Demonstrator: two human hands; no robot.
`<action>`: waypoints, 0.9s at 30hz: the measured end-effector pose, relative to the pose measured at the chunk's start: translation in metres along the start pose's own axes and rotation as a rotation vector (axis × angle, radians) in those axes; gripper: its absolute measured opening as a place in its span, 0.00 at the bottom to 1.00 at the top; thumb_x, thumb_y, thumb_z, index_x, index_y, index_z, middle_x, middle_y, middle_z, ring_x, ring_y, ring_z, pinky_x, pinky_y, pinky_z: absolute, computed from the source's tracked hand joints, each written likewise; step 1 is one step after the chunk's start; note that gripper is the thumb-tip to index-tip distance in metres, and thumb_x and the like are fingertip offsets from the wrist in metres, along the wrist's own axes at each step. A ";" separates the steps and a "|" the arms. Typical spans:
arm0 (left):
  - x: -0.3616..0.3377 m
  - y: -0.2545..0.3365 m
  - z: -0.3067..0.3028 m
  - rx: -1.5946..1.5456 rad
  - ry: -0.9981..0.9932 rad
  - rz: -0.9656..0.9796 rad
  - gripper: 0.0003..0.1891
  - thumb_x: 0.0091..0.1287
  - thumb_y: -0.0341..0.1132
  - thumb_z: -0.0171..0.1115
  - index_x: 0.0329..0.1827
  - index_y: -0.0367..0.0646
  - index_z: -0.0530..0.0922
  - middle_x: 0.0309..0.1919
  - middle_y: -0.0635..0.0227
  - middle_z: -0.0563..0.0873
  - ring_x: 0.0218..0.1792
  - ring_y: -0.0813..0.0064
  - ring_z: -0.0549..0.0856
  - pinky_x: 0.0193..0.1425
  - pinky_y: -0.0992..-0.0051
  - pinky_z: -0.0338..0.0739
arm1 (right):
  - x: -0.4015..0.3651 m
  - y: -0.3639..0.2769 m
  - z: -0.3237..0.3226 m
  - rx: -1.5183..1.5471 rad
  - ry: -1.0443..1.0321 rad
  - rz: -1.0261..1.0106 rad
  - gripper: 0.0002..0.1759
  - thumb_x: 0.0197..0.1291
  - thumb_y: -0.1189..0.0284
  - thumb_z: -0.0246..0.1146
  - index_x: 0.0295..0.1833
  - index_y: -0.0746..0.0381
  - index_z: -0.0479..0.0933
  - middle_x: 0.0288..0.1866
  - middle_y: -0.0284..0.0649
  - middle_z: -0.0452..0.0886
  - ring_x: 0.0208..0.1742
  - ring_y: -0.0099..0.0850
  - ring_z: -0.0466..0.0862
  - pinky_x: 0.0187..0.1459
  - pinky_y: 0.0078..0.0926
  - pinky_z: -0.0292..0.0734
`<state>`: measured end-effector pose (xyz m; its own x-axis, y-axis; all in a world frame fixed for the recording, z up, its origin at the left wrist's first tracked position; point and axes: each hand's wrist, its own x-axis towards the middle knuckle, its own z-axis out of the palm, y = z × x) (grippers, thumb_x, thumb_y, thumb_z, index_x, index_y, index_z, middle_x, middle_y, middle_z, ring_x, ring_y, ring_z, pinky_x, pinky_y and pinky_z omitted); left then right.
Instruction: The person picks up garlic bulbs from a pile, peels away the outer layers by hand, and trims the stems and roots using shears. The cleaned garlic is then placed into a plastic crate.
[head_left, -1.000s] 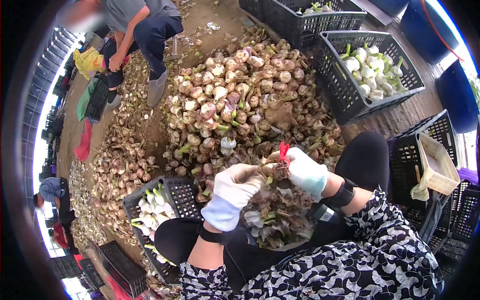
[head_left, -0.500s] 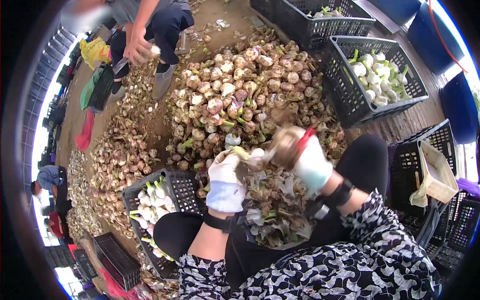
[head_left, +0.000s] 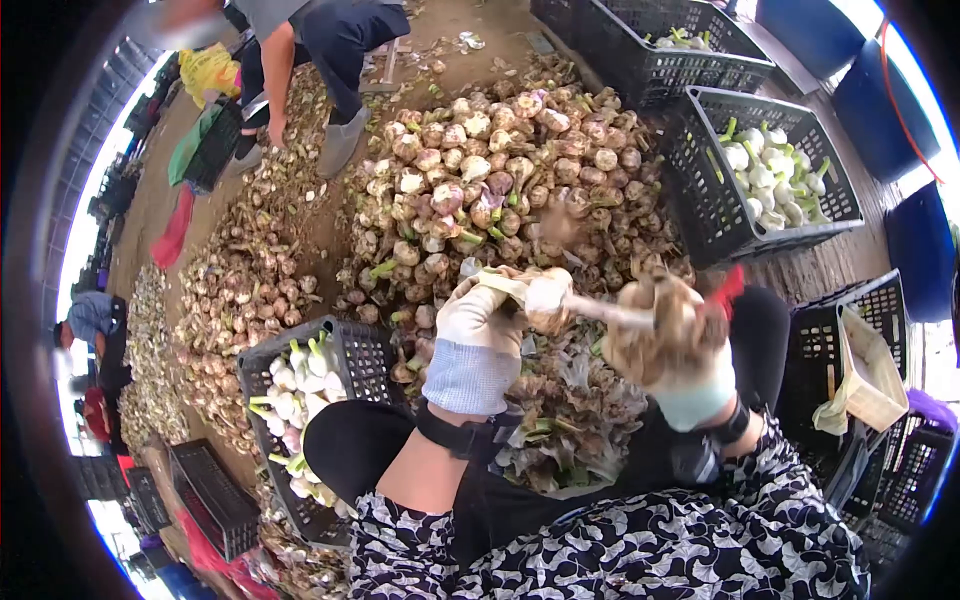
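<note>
My left hand (head_left: 478, 318), in a white glove with a grey-blue cuff, is closed around the pale stem of a garlic bulb (head_left: 548, 298). The bulb points right, toward my right hand (head_left: 682, 350), whose soiled glove is blurred by motion. That hand is closed on a knife (head_left: 612, 311); its narrow, smeared blade reaches the bulb and a red end shows behind the fist. Loose garlic skins (head_left: 575, 420) lie below both hands, over my lap. Just beyond is a large heap of untrimmed garlic (head_left: 500, 180).
A black crate (head_left: 365, 365) of peeled white garlic stands at my left knee. Another crate (head_left: 715, 215) of white garlic is at the right, with a cream-coloured box (head_left: 872, 375) nearer me. Across the heap sits a co-worker (head_left: 345, 50); blue barrels (head_left: 880, 110) line the right side.
My right hand has moved down and right, and the knife blade now shows against the bulb. The left hand shifted slightly right with the garlic. The co-worker's hand has lowered to the ground.
</note>
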<state>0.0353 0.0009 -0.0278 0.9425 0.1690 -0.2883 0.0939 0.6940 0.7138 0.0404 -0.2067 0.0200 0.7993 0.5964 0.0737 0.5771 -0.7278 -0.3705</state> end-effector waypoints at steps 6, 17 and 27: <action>0.016 0.009 -0.024 -0.233 0.141 -0.041 0.10 0.63 0.26 0.47 0.43 0.30 0.72 0.40 0.55 0.81 0.40 0.65 0.82 0.42 0.74 0.80 | -0.007 0.009 -0.002 1.516 -0.016 0.166 0.12 0.57 0.66 0.58 0.35 0.65 0.76 0.30 0.44 0.78 0.32 0.38 0.80 0.34 0.30 0.74; -0.011 -0.015 0.012 0.629 0.132 0.226 0.05 0.61 0.21 0.53 0.37 0.34 0.78 0.29 0.71 0.81 0.30 0.86 0.78 0.35 0.85 0.74 | 0.041 -0.009 0.028 0.669 0.208 -0.082 0.26 0.44 0.63 0.69 0.48 0.62 0.73 0.40 0.45 0.77 0.39 0.40 0.80 0.41 0.30 0.75; 0.005 -0.004 -0.010 0.154 0.498 0.044 0.01 0.60 0.25 0.57 0.30 0.39 0.75 0.23 0.69 0.80 0.20 0.81 0.78 0.21 0.84 0.71 | 0.035 -0.006 0.022 1.941 0.451 0.213 0.11 0.63 0.69 0.53 0.44 0.66 0.69 0.27 0.35 0.74 0.24 0.23 0.76 0.29 0.19 0.74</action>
<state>0.0366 0.0056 -0.0384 0.6832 0.5341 -0.4980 0.1393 0.5742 0.8068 0.0612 -0.1741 0.0049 0.9731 0.2286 -0.0291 -0.1829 0.6895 -0.7009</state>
